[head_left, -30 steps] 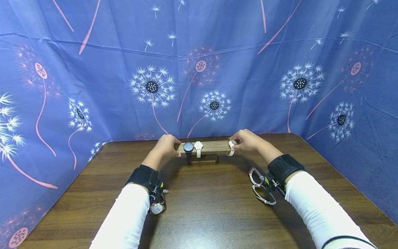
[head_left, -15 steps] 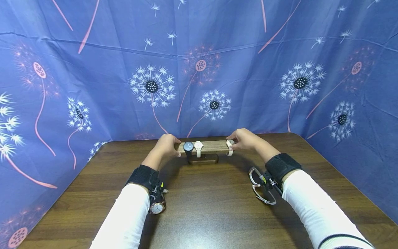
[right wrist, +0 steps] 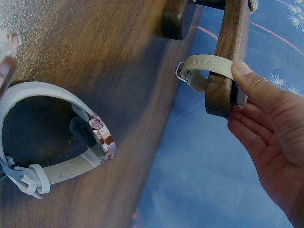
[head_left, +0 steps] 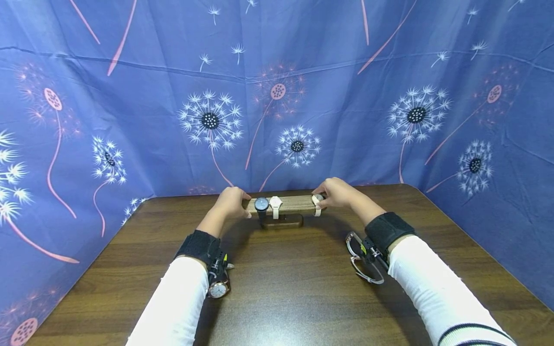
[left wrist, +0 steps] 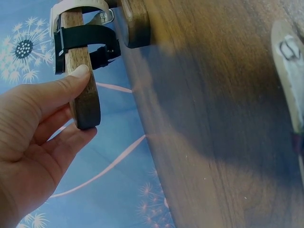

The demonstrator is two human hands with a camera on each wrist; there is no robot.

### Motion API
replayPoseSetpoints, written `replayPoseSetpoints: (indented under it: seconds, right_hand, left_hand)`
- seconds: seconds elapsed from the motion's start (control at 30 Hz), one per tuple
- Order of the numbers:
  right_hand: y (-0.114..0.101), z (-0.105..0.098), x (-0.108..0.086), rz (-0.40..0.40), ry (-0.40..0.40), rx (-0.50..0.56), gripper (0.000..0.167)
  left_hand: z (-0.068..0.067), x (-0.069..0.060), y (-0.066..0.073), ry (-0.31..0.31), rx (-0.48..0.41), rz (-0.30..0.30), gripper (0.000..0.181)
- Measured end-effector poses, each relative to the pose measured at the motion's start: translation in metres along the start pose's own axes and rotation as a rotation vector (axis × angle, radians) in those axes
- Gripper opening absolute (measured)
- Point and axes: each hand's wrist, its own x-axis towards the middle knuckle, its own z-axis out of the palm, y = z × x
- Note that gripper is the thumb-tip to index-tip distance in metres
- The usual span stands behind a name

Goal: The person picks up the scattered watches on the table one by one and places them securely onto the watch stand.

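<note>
At the far side of the table stands a wooden watch stand, its pale bar (head_left: 296, 203) raised above a dark base (head_left: 283, 221). My left hand (head_left: 231, 203) grips the bar's left end, thumb on one face and fingers behind it in the left wrist view. Beside that hand a black watch (head_left: 261, 204) and a white watch (head_left: 275, 202) are strapped round the bar. My right hand (head_left: 339, 193) pinches another watch with a cream strap (right wrist: 209, 61), which loops round the bar near its right end. Its dial (head_left: 318, 197) is partly covered by my fingers.
A watch with a white dial (head_left: 218, 290) lies below my left wrist, partly hidden by the wrist camera. Near the right wrist, a white-strapped watch (head_left: 367, 270) and another buckled watch (head_left: 355, 244) lie on the table (head_left: 285, 278). A blue patterned cloth (head_left: 346, 158) hangs behind.
My right hand has moved left along the bar, carrying the cream-strapped watch inward from the right end. My left hand keeps its grip in the same place.
</note>
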Motion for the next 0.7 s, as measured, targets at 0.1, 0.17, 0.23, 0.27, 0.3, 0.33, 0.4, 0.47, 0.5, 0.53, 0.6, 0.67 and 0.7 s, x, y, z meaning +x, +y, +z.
replayPoseSetpoints:
  seconds: [0.1,0.17,0.23,0.27,0.3,0.33,0.4,0.47,0.5,0.53,0.6,0.67,0.7]
  right_hand:
    - [-0.0002,0.0005,0.0005,-0.012,0.009,-0.005,0.042]
    - [-0.0003,0.0009,0.0012,-0.019,0.010,-0.007,0.042]
    - [-0.0008,0.0009,0.0020,-0.025,0.006,-0.014,0.043]
    - [-0.0011,0.0010,0.0027,-0.027,0.002,-0.017,0.043]
    - [-0.0017,0.0010,0.0031,-0.023,-0.004,-0.017,0.043]
    - [-0.0025,0.0010,0.0035,-0.016,-0.010,-0.016,0.043]
    - [-0.0038,0.0011,0.0043,-0.004,-0.017,-0.021,0.044]
    - [-0.0055,0.0013,0.0053,0.008,-0.021,-0.026,0.044]
    - [-0.0063,0.0013,0.0058,0.011,-0.021,-0.026,0.043]
    - [-0.0069,0.0016,0.0062,0.007,-0.019,-0.030,0.043]
    - [-0.0081,0.0019,0.0069,-0.001,-0.015,-0.033,0.041]
    - [-0.0095,0.0021,0.0071,-0.009,-0.010,-0.036,0.041]
    - [-0.0101,0.0022,0.0071,-0.014,-0.008,-0.038,0.040]
  left_hand:
    - [-0.0001,0.0004,-0.0002,0.003,0.004,0.003,0.054]
    - [-0.0002,0.0004,-0.0002,0.005,0.005,0.002,0.054]
    - [-0.0001,-0.0001,-0.0002,0.006,0.000,-0.002,0.053]
    - [-0.0001,-0.0003,-0.0001,0.007,-0.001,-0.003,0.053]
    - [0.0000,-0.0007,-0.0001,0.008,-0.003,-0.005,0.053]
    - [0.0002,-0.0010,-0.0001,0.008,-0.005,-0.007,0.053]
    - [0.0002,-0.0011,0.0001,0.010,-0.007,-0.006,0.053]
    - [0.0001,-0.0012,0.0004,0.015,-0.009,-0.003,0.053]
    - [-0.0001,-0.0013,0.0005,0.017,-0.010,-0.003,0.053]
    - [-0.0002,-0.0013,0.0008,0.019,-0.009,-0.001,0.053]
    - [-0.0002,-0.0016,0.0010,0.021,-0.006,0.000,0.053]
    - [0.0001,-0.0019,0.0013,0.020,-0.001,-0.001,0.053]
    - [0.0003,-0.0018,0.0014,0.019,0.003,-0.001,0.053]
